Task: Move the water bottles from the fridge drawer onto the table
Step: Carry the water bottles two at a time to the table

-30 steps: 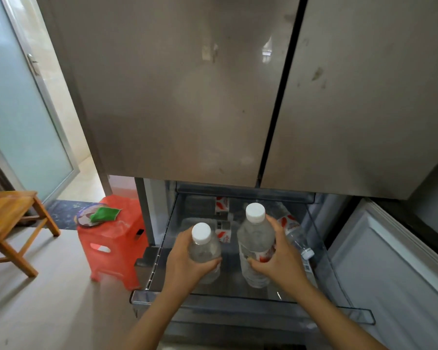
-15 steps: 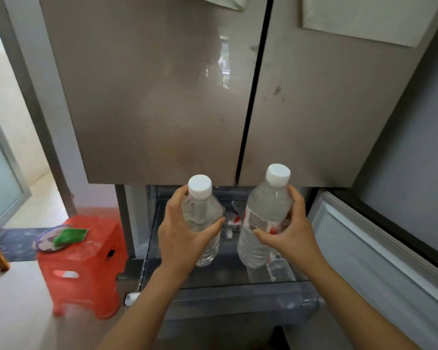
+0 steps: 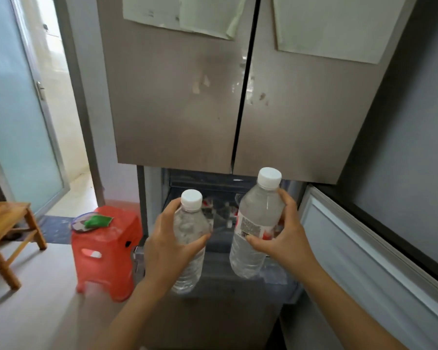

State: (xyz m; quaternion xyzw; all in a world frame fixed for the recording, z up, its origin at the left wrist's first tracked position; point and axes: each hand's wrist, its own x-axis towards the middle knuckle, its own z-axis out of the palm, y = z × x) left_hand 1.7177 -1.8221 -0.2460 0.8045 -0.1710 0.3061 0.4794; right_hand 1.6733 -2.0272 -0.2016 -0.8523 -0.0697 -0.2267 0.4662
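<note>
Two water bottles [image 3: 187,223] [image 3: 259,210] (one per hand), two hands [image 3: 167,248] [image 3: 286,243], one red stool [image 3: 106,248], one wooden stool [image 3: 3,218]

Lifted out of the fridge drawer [image 3: 219,271] since a second ago: the smaller bottle [image 3: 190,232], gripped in the left hand [image 3: 166,248], and the larger bottle [image 3: 256,223], gripped in the right hand [image 3: 287,239]. Now held in the air over its front wall instead of standing low inside. Raised highest on the right, white cap [image 3: 269,177] up at the lower edge of the fridge doors [image 3: 177,109], body tilted.
</note>
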